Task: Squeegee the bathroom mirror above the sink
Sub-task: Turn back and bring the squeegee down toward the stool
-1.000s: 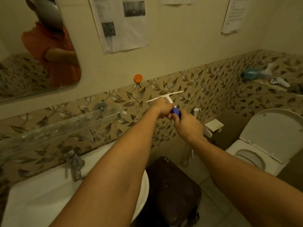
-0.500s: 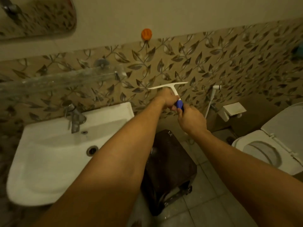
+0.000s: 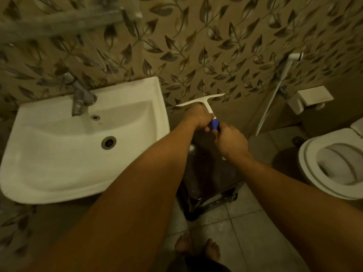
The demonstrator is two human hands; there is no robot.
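A white T-shaped squeegee (image 3: 204,102) with a blue grip is held out in front of the leaf-patterned wall tiles, to the right of the white sink (image 3: 59,154). My left hand (image 3: 198,116) is closed around the white stem just under the blade. My right hand (image 3: 228,140) grips the blue end of the handle from below. The blade points up and is tilted, apart from the wall. The mirror is out of view above the frame.
A metal tap (image 3: 79,95) stands at the sink's back. A glass shelf (image 3: 59,22) runs along the wall above. A dark bin (image 3: 208,181) sits on the floor below my hands. A toilet (image 3: 334,163), a white hose sprayer (image 3: 275,95) and a paper holder (image 3: 312,99) are at right.
The view has tipped downward: the mirror and papers have left the frame, and the sink, the floor and my feet now show. Both hands keep hold of the squeegee.
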